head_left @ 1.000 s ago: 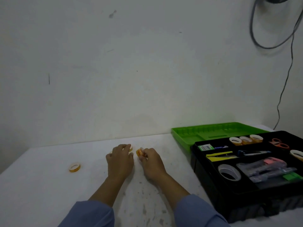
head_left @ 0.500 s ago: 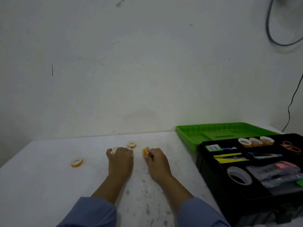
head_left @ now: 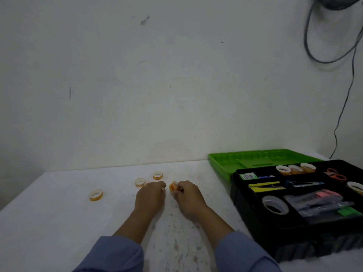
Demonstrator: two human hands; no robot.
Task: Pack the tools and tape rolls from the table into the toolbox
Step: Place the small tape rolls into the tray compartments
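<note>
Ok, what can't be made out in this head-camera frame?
All in the head view:
- Left hand: its back hides the curled fingertips, so whether it holds anything is unclear.
- Orange tape roll pinched by the right hand: fingers cover part; print too small.
- Clear bag in the toolbox: contents dark and blurred.
- White roll at the right edge: cut off by the frame.

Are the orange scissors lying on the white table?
No, the orange scissors lie inside the black toolbox, in a compartment at its back.
</note>
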